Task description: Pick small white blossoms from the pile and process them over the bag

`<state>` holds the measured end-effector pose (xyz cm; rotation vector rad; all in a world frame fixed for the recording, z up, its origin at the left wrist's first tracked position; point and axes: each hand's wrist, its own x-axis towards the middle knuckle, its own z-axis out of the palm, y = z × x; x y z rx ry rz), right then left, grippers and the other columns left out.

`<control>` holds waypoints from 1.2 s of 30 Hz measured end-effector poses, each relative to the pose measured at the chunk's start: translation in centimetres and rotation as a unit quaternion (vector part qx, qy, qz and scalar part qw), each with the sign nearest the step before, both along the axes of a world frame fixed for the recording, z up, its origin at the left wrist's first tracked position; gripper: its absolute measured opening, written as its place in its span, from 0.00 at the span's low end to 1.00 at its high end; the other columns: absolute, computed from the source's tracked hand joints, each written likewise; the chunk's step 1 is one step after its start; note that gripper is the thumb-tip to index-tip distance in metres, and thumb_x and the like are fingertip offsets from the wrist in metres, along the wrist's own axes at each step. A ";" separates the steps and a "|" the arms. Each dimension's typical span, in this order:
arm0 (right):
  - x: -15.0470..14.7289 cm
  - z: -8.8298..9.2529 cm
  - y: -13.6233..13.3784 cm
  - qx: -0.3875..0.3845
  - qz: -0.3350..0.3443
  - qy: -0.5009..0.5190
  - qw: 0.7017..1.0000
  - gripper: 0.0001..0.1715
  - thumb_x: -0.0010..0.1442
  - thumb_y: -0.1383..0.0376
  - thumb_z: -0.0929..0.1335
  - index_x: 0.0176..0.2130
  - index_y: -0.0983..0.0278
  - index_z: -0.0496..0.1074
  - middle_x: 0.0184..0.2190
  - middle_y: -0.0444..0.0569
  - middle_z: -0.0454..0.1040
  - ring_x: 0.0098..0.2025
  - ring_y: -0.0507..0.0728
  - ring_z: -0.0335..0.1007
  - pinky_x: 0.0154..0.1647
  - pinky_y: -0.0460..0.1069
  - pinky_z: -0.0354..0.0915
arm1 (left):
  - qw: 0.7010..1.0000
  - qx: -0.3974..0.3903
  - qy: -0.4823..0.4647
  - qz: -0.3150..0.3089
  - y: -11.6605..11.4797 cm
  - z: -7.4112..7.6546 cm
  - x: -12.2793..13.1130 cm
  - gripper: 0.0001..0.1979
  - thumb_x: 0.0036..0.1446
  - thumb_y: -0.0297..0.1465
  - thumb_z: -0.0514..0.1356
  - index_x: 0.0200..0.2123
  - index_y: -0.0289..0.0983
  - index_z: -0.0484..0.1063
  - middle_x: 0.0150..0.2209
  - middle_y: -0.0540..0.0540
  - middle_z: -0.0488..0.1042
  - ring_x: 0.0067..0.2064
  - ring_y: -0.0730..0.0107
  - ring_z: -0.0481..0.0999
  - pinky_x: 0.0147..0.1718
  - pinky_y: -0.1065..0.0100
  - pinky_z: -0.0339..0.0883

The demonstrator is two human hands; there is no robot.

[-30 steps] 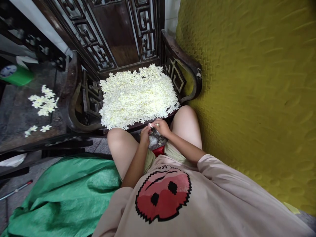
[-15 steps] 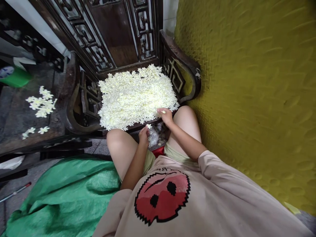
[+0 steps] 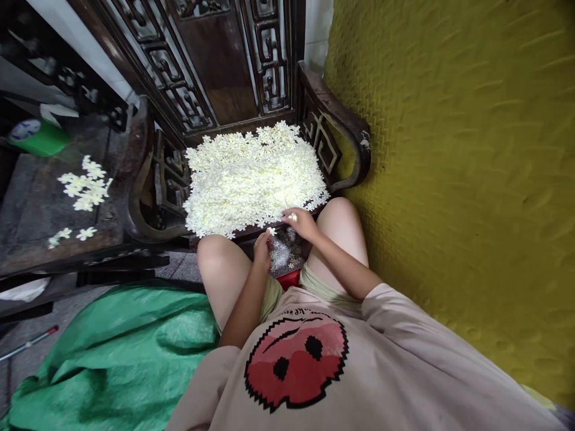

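Note:
A thick heap of small white flowers [image 3: 247,179] covers the seat of the dark carved wooden chair [image 3: 344,120] before my knees. Low between my thighs, my left hand [image 3: 262,247] is closed, and a white flower [image 3: 271,231] shows at its fingertips. My right hand [image 3: 302,224] is at the front right edge of the heap, its fingers curled round a pale flower [image 3: 293,217]. A small gap separates the two hands. Whether more stems or a thread lie inside the left fingers is too small to tell.
On the wooden surface at left lie loose flowers [image 3: 87,184] and a green round container [image 3: 40,137]. A green plastic sheet [image 3: 130,347] spreads over the floor beside my left leg. A yellow textured mat [image 3: 449,179] stands close on the right.
My right hand has drawn back slightly from the heap toward my left hand, with a flower in its fingers. The left hand stays nearly in place. The view has shifted a little.

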<state>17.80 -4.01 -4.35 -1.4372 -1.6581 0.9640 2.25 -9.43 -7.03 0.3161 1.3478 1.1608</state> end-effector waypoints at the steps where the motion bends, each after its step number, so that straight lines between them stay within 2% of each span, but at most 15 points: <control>1: -0.6 -0.1 -1.4 0.002 0.028 -0.002 1.000 0.14 0.55 0.57 0.70 0.40 0.61 0.77 0.42 0.52 0.76 0.46 0.58 0.71 0.50 0.54 0.63 | 1.000 0.009 -0.003 -0.011 0.0 0.1 0.1 0.21 0.36 0.45 0.69 0.21 0.36 0.64 0.19 0.55 0.61 0.20 0.82 0.59 0.20 0.73 0.48; 4: -1.7 -0.4 -3.5 0.000 0.074 -0.018 0.997 0.11 0.56 0.60 0.69 0.39 0.61 0.77 0.38 0.51 0.76 0.42 0.56 0.71 0.46 0.51 0.63 | 0.999 0.019 -0.016 -0.036 -0.1 0.4 0.4 0.21 0.38 0.45 0.69 0.20 0.36 0.63 0.19 0.54 0.61 0.20 0.81 0.59 0.20 0.73 0.48; 12: -2.0 -0.3 -2.5 0.000 0.088 -0.021 0.996 0.06 0.55 0.65 0.70 0.31 0.63 0.78 0.31 0.49 0.74 0.35 0.54 0.69 0.40 0.48 0.61 | 0.998 0.007 -0.032 -0.050 -0.2 1.1 0.5 0.22 0.38 0.44 0.69 0.19 0.35 0.62 0.18 0.54 0.59 0.20 0.81 0.58 0.22 0.72 0.47; 22: -2.6 -1.1 -2.1 -0.051 0.036 0.094 0.994 0.08 0.51 0.63 0.71 0.25 0.65 0.76 0.26 0.48 0.75 0.31 0.54 0.70 0.37 0.48 0.63 | 0.997 -0.002 -0.064 -0.045 0.2 1.9 0.7 0.20 0.42 0.40 0.68 0.20 0.36 0.60 0.18 0.54 0.58 0.20 0.81 0.57 0.21 0.72 0.49; 29: -2.6 -1.6 -1.7 -0.097 -0.016 0.130 0.987 0.13 0.50 0.57 0.70 0.26 0.64 0.76 0.29 0.48 0.77 0.34 0.56 0.73 0.41 0.50 0.65 | 0.999 0.009 -0.031 -0.024 0.2 0.9 0.5 0.20 0.39 0.42 0.68 0.21 0.37 0.62 0.17 0.55 0.57 0.20 0.81 0.55 0.20 0.72 0.46; 32: -1.8 -1.5 -0.4 -0.075 -0.059 0.122 0.988 0.14 0.51 0.56 0.70 0.27 0.64 0.76 0.31 0.48 0.78 0.37 0.57 0.73 0.46 0.52 0.64 | 1.000 0.012 -0.007 -0.011 0.2 0.6 0.3 0.20 0.39 0.43 0.68 0.21 0.36 0.62 0.17 0.56 0.57 0.20 0.81 0.55 0.20 0.73 0.46; 36: 1.1 -0.8 4.6 -0.006 -0.144 0.102 0.984 0.14 0.54 0.57 0.68 0.30 0.66 0.76 0.35 0.51 0.78 0.42 0.58 0.72 0.52 0.53 0.62 | 1.000 0.004 -0.009 -0.008 0.0 0.5 0.1 0.21 0.38 0.43 0.68 0.21 0.36 0.62 0.17 0.56 0.56 0.20 0.82 0.55 0.20 0.73 0.46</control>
